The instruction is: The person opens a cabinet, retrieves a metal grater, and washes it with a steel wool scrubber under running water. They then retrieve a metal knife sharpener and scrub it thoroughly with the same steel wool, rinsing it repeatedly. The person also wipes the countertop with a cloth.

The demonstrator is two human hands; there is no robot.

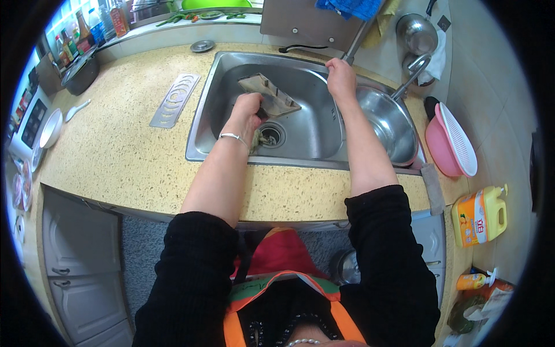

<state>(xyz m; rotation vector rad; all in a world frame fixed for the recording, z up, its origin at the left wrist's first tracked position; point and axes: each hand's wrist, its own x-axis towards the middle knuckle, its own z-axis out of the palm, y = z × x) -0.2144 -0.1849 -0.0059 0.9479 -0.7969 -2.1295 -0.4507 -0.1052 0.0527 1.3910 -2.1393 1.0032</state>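
Note:
My left hand (249, 108) grips the near edge of a stained flat panel (273, 96) with short pegs on its face, tilted above the large bowl of a stainless steel sink (314, 134). Below the panel is the drain (272, 134), with scraps in it. A yellowish scrap or cloth shows partly beside my left wrist. My right hand (341, 78) is curled at the sink's back rim, by the lower end of a grey pipe (357, 41). Whatever its fingers touch is hidden. A steel faucet spout (409, 80) hangs over the round right bowl (386, 123).
A slotted metal plate (175, 100) lies on the speckled counter (117, 143) left of the sink. A dark pot (81, 78) and white spoon (78, 109) stand farther left. At right are a pink basin (444, 141), grey cloth (432, 188) and yellow detergent jug (480, 217).

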